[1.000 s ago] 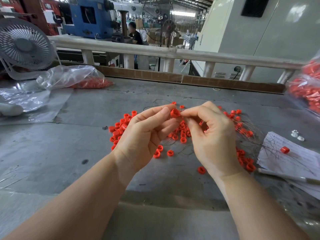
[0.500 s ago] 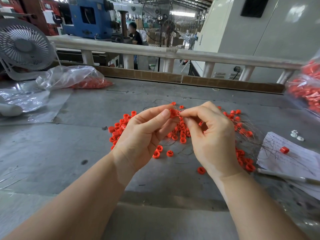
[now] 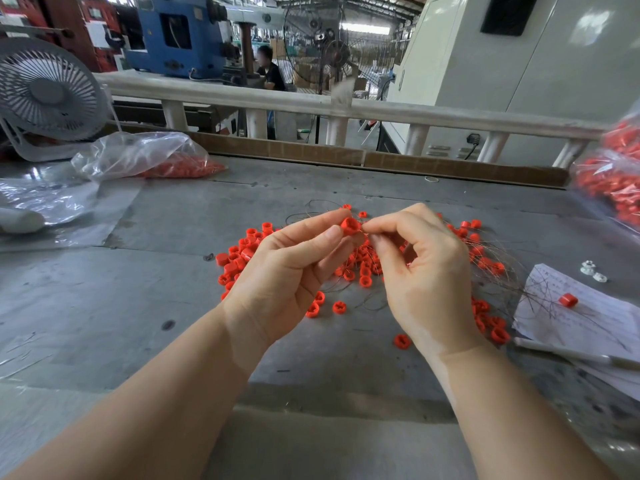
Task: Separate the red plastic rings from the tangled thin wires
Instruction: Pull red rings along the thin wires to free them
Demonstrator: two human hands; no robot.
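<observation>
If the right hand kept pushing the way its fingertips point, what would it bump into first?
The right hand points left, fingertips almost at the red ring that the left hand pinches. It would likely meet that ring first, then the left fingers; depth is uncertain.

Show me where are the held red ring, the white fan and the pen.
held red ring (image 3: pixel 349 226), head view, its open front face
white fan (image 3: pixel 45 90), head view, centre of its grille
pen (image 3: pixel 575 355), head view, middle of its barrel

A grey table (image 3: pixel 145 306) is set before a white rail (image 3: pixel 415 114). A white fan (image 3: pixel 48 95) is placed at the left. Behind, a blue machine (image 3: pixel 173 36) is seen in a big, bright hall.
</observation>
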